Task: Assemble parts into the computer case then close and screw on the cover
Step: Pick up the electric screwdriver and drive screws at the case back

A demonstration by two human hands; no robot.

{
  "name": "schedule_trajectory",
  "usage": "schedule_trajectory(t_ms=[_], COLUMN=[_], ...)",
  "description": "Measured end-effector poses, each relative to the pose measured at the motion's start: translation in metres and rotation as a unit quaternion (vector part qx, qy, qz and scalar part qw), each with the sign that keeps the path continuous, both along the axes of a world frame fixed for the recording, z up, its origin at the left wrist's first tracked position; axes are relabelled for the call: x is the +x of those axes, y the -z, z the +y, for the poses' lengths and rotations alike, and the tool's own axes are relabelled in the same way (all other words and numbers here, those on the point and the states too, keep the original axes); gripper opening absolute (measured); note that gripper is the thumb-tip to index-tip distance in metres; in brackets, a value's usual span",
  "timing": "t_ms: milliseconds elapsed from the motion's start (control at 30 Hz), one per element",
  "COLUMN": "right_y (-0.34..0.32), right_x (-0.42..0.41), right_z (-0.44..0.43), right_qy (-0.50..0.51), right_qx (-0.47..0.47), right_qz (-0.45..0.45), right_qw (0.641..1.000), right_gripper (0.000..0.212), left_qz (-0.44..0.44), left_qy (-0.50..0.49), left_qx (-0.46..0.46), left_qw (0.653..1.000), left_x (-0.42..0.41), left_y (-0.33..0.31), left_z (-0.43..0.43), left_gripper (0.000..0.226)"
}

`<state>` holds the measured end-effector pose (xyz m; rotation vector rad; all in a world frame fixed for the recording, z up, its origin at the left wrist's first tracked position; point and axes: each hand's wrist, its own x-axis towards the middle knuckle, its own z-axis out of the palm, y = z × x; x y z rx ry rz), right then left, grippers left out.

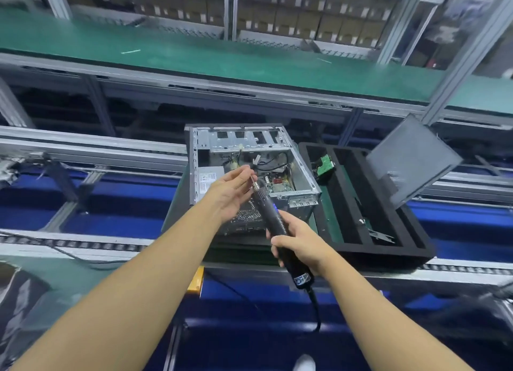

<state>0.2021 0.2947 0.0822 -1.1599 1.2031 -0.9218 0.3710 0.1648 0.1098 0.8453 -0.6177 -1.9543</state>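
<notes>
Fingertips [245, 172] of the left hand [230, 193] pinch narrowly at the metal bit of the screwdriver [268, 212], while the right hand [298, 244] wraps tightly round its black ribbed barrel. Its long axis runs from lower right to upper left, with the tip aimed into the open computer case [241, 137]. That bare-steel box lies on its side on a roller line, beside a black foam tray [388, 250]. A flat grey cover panel [410, 159] stands tilted at the tray's far edge. Behind runs a green belt [194, 57], under shelves of cardboard boxes [277, 18].
</notes>
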Motion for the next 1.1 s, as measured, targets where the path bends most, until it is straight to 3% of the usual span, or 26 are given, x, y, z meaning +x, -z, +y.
schedule_trajectory(t_ms=[400,467,533,600,667,733,800,867,900,1000,1100], right_y=[0.017,0.024,0.035,0.048,0.060,0.070,0.077,0.081,0.083,0.084,0.084], right_x=[0.050,0.058,0.065,0.072,0.079,0.083,0.087,0.092,0.094,0.100,0.104], right_z=[0.015,0.013,0.010,0.008,0.009,0.011,0.012,0.014,0.015,0.015,0.011], right_qy=[0.014,0.007,-0.004,-0.012,-0.021,-0.027,-0.033,-0.038,-0.040,-0.049,-0.062], right_qx=[0.010,0.012,0.017,0.027,0.037,0.050,0.068,0.081,0.086,0.098,0.103], right_qz=[-0.001,-0.015,-0.023,-0.027,-0.028,-0.028,-0.033,-0.036,-0.034,-0.028,-0.030], right_qw=[1.000,1.000,1.000,0.999,0.999,0.998,0.997,0.995,0.995,0.994,0.992], right_gripper=[0.044,0.053,0.076,0.093,0.098,0.099,0.100,0.101,0.101,0.103,0.104], left_qz=[-0.104,-0.152,-0.233,-0.357,-0.488,-0.551,-0.602,-0.645,-0.637,-0.584,-0.602], left_qy=[0.004,0.005,0.014,0.008,-0.045,-0.105,-0.044,0.099,0.148,0.167,0.163], left_qx=[0.006,-0.012,-0.048,-0.107,-0.188,-0.263,-0.344,-0.416,-0.428,-0.422,-0.457], left_qw=[0.995,0.988,0.971,0.928,0.851,0.785,0.720,0.634,0.624,0.673,0.634], left_x=[0.034,0.039,0.046,0.056,0.071,0.085,0.095,0.100,0.103,0.111,0.116], left_y=[0.009,0.013,0.016,0.017,0.019,0.022,0.031,0.042,0.048,0.060,0.066], left_z=[0.018,0.018,0.016,0.009,-0.003,-0.016,-0.030,-0.037,-0.038,-0.031,-0.028], left_gripper=[0.024,0.021,0.018,0.023,0.033,0.035,0.035,0.048,0.052,0.067,0.070])
